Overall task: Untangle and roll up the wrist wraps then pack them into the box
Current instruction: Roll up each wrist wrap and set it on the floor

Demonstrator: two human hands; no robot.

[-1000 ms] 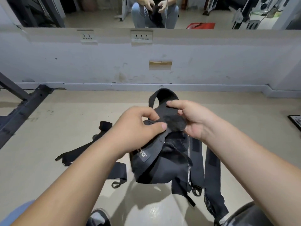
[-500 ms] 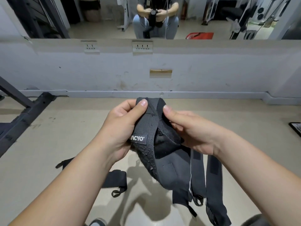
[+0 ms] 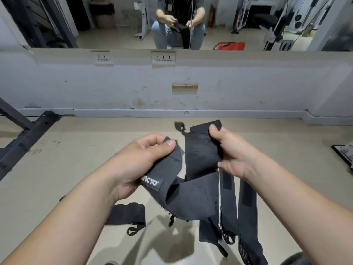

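A tangle of black wrist wraps (image 3: pixel 193 196) hangs in the air between my hands. My left hand (image 3: pixel 141 161) grips the band that carries a white brand label, thumb on top. My right hand (image 3: pixel 233 153) pinches the upper end of another band near its thumb loop (image 3: pixel 180 127). Several loose ends with velcro patches and white stripes dangle below my right wrist. One more black wrap (image 3: pixel 126 215) lies on the floor under my left forearm. No box is in view.
A beige floor runs to a grey wall with a mirror above it. A black rack frame (image 3: pixel 23 138) lies at the left. A metal plate (image 3: pixel 343 152) sits at the right edge. Two socket plates (image 3: pixel 163 58) are on the wall.
My hands have drawn apart and the bunched wraps have opened out. The right hand has lifted one band's end up and to the right, and the thumb loop has sprung free.
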